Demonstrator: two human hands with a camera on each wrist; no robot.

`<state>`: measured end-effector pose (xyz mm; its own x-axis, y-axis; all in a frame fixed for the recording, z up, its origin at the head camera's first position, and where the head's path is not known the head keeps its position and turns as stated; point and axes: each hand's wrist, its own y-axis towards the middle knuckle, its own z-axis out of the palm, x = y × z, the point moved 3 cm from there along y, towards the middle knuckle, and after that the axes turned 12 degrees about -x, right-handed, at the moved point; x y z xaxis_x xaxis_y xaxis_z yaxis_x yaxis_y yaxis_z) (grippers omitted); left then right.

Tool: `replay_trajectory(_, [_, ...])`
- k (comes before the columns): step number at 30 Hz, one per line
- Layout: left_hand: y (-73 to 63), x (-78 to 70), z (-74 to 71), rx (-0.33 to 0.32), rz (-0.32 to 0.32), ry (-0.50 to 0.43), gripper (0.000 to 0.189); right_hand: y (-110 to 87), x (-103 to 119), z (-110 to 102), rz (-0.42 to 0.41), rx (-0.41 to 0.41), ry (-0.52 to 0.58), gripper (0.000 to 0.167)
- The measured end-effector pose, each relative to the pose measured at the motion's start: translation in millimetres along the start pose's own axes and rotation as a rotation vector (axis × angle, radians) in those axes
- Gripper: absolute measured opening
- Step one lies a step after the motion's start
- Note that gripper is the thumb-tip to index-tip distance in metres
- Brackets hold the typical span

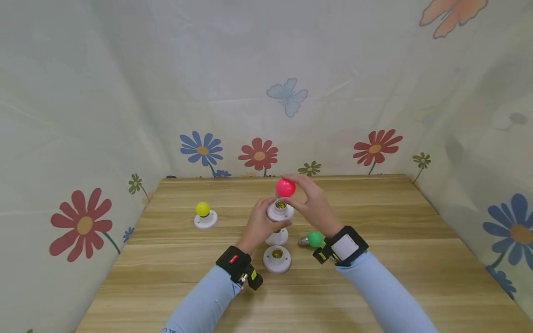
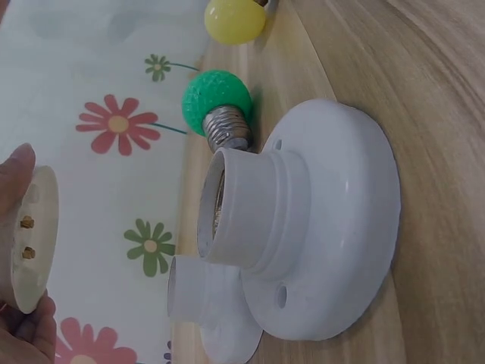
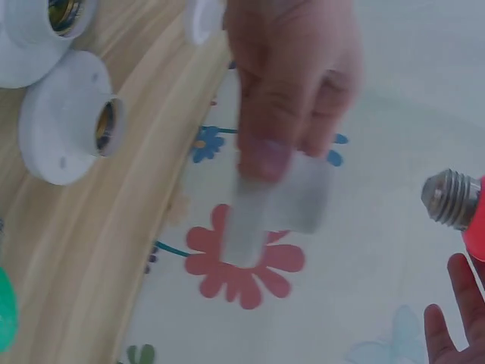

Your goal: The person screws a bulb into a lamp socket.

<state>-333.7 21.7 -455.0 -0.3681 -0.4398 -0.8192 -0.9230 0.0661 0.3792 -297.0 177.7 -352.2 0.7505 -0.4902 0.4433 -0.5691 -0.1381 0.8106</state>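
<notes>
My left hand (image 1: 263, 221) grips a white lamp socket (image 1: 273, 212) by its round base, lifted off the table. Just above it, my right hand (image 1: 313, 203) holds a red bulb (image 1: 285, 188) between thumb and fingers. In the right wrist view the red bulb's metal screw base (image 3: 452, 199) is bare and apart from the socket; the held socket (image 3: 276, 205) is blurred there. The underside of that socket (image 2: 38, 243), with two brass screws, faces the left wrist camera. Below my hands, two more white sockets (image 1: 276, 259) (image 1: 277, 237) stand on the table, the farther partly hidden.
A green bulb (image 1: 315, 239) lies on its side right of the standing sockets. Farther left, a yellow bulb (image 1: 202, 209) sits in a white socket (image 1: 206, 219). Another view shows a yellow bulb (image 2: 235, 20) beyond the green one. A flower-printed curtain (image 1: 266, 115) surrounds the wooden table (image 1: 374, 286).
</notes>
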Motion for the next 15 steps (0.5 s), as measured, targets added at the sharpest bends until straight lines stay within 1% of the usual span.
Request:
replay_trajectory(1, [-0.5,0.1,0.2,0.002,0.003,-0.004,0.076,-1.8,-3.7,3.8,0.012,0.024,0.0,0.06])
replay_trajectory(4, [-1.5,-0.3,0.8,0.0,0.007,-0.01,0.073,-8.1,-14.9,12.5,0.083,0.118,-0.043,0.06])
replay_trajectory(8, [-1.9,-0.9,1.3,-0.004,0.022,0.006,0.074,-13.7,-25.2,17.9,0.176,0.225,-0.1,0.059])
replay_trajectory(11, [-2.0,-0.2,2.0,0.0,0.036,0.024,0.073,-14.0,-27.9,20.0,0.204,0.272,-0.111,0.059])
replay_trajectory(15, [-1.7,0.9,2.3,-0.002,0.043,0.034,0.072,-13.3,-29.7,22.2,0.202,0.309,-0.112,0.059])
